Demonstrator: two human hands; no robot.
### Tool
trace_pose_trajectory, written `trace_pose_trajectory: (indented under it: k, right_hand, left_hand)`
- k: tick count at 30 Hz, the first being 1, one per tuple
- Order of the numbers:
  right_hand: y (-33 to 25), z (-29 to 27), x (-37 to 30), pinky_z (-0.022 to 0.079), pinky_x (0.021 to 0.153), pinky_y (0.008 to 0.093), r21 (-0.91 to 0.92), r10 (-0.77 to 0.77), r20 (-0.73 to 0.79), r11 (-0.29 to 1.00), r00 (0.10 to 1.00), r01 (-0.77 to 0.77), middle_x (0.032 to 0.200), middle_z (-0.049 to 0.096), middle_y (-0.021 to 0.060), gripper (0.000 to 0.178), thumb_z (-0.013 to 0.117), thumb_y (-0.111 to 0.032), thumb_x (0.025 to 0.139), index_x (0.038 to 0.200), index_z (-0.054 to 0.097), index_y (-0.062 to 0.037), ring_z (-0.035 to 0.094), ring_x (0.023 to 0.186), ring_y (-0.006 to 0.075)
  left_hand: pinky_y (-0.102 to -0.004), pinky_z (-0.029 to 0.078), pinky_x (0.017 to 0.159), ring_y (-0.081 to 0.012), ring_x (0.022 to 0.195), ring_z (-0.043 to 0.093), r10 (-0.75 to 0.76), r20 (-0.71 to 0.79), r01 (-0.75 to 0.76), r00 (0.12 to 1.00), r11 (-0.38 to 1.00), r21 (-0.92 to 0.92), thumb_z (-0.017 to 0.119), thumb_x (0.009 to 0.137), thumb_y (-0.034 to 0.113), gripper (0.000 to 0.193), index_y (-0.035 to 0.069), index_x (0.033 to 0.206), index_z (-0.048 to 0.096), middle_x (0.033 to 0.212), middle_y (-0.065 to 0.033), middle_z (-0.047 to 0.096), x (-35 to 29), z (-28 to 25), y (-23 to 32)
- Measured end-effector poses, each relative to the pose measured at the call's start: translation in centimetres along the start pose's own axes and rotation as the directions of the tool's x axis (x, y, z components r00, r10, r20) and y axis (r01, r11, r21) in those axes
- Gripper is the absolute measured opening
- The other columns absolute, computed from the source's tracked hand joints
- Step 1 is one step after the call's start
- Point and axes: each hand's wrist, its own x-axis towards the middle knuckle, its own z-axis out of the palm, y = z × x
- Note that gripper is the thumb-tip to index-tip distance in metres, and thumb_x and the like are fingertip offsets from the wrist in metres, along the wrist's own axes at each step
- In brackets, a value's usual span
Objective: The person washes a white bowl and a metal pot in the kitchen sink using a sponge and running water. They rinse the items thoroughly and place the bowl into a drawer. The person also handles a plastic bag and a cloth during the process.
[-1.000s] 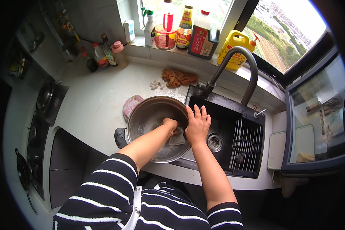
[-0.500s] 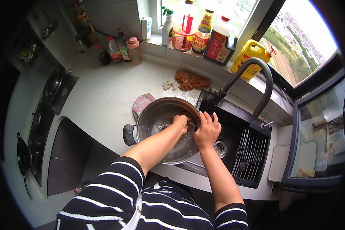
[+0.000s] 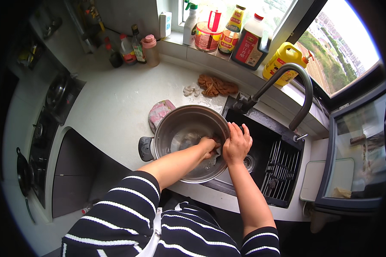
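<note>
I'm looking down through the head camera, and the big metal pot [image 3: 170, 129] is sitting on the pale counter [image 3: 116, 100], its right side overlapping the left edge of the black sink [image 3: 268, 123]. The left hand [image 3: 207, 146] is reaching down inside, its fingers curling closed around a greyish, cloth-like piece [image 3: 218, 151] near the pot's right inner wall; I'm not making out the fingertips. Over on the right, the right hand [image 3: 237, 144] is resting on the rim by the far handle, fingers extended and lying close together; I cannot tell whether they're gripping that handle. The opposite black handle [image 3: 146, 148] is sticking out untouched. A pink-and-grey cloth [image 3: 160, 114] is lying just beside the pot, a brown cloth [image 3: 217, 86] is lying crumpled behind it, and the dark faucet [image 3: 307, 88] is arching over the sink, above the wire rack [image 3: 280, 165].
</note>
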Motion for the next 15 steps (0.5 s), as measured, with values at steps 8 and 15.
trace_pose_trajectory:
  k: [8,15]
  right_hand:
    - [1.7,0.8,1.0,0.043,0.093,0.035,0.491,0.359,-0.053,0.822,0.932,-0.289,0.127,0.055,0.0122,0.041,0.057,-0.006,0.08,0.121,0.057,-0.0072,0.056,0.109,0.026]
    - [1.2,0.8,-2.1,0.042,0.091,0.0292,0.82,0.613,0.481,-0.062,0.626,-0.569,0.12,0.051,0.0118,0.049,0.054,-0.018,0.093,0.135,0.034,-0.0031,0.052,0.105,0.0163]
  left_hand:
    - [-0.0262,0.041,0.06,-0.0122,0.079,0.052,-0.308,0.24,0.111,0.921,0.796,0.595,0.058,0.082,-0.004,0.024,0.005,0.104,0.054,0.088,-0.0038,0.054,-9.3,0.7,3.0]
    - [-0.0333,0.047,0.064,-0.0179,0.089,0.054,-0.113,0.069,0.032,0.991,0.711,0.702,0.06,0.082,0.0,0.037,0.009,0.117,0.052,0.107,-0.0063,0.055,-7.5,0.1,1.5]
